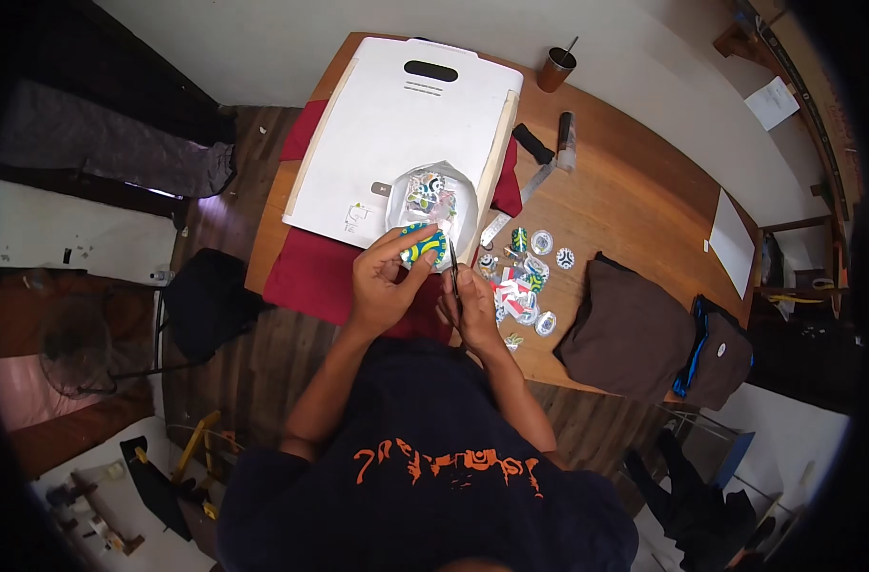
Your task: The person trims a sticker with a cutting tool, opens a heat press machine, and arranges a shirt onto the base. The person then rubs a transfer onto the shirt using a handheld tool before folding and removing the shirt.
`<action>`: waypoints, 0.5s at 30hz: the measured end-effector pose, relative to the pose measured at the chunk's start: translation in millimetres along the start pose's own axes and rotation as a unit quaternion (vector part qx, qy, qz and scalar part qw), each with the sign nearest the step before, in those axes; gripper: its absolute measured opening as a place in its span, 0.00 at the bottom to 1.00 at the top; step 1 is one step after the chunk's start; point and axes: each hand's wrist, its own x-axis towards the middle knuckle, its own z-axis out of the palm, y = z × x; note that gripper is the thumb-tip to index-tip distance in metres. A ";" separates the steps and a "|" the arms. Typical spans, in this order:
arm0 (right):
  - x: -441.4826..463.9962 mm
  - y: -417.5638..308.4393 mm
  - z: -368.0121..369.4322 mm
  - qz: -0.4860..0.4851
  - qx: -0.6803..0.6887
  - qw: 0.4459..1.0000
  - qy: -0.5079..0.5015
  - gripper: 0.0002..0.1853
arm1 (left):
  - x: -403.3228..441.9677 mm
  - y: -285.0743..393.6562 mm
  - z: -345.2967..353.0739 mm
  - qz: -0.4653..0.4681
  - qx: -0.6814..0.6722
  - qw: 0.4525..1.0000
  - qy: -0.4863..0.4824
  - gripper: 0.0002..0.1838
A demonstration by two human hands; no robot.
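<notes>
My left hand [387, 281] pinches a round-edged sticker [425, 245] with a green, yellow and blue pattern, holding it over the near rim of a white bowl [470, 205]. In my right hand [472, 310] is a pair of dark, slim scissors [456, 262], the point upward beside the sticker's right edge; my fingers hide most of the handles. Inside the bowl lie several patterned cut-outs [425, 191]. To the right of my right hand, a loose heap of patterned stickers and scraps [520, 291] spreads on the wooden table [634, 200].
Under the bowl lies a large white board [387, 124] with a slot handle, over a red cloth [320, 272]. A metal ruler [539, 176], a black item [533, 143], a cylindrical container [567, 141] and a brown cup [555, 71] stand farther back. Brown folded fabric [625, 329] lies at right.
</notes>
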 end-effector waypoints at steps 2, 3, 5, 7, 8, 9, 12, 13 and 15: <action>0.2 0.6 -0.5 0.000 0.003 1.000 0.004 0.23 | -0.4 -0.8 -0.1 -0.017 -0.015 1.000 0.012 0.18; 0.5 0.8 -0.8 0.000 0.004 1.000 0.007 0.23 | 0.0 -0.7 0.6 -0.027 -0.028 0.999 0.021 0.19; 1.2 2.6 -1.9 -0.001 0.005 1.000 0.011 0.24 | 1.6 0.0 2.0 -0.033 -0.048 0.998 0.034 0.19; 1.8 5.4 -4.1 -0.005 0.004 1.000 0.014 0.24 | 4.7 0.8 3.4 -0.025 -0.061 0.997 0.042 0.20; 1.8 3.3 -3.2 -0.005 0.001 1.000 0.012 0.24 | 5.3 -1.4 2.9 -0.016 -0.057 0.997 0.044 0.20; 1.1 -0.2 -1.6 -0.006 -0.003 1.000 0.011 0.25 | 5.2 -5.6 2.1 -0.008 -0.053 0.998 0.045 0.21; 0.9 -1.2 1.0 -0.017 -0.017 1.000 0.018 0.25 | 5.3 -5.7 3.7 -0.010 -0.065 0.996 0.059 0.22; 0.7 -0.2 2.4 -0.023 -0.023 0.999 0.022 0.26 | 4.8 -4.9 4.4 -0.015 -0.073 0.995 0.065 0.22; 0.5 1.8 6.3 -0.043 -0.048 0.998 0.016 0.25 | 3.7 -4.5 3.7 -0.018 -0.073 0.995 0.070 0.22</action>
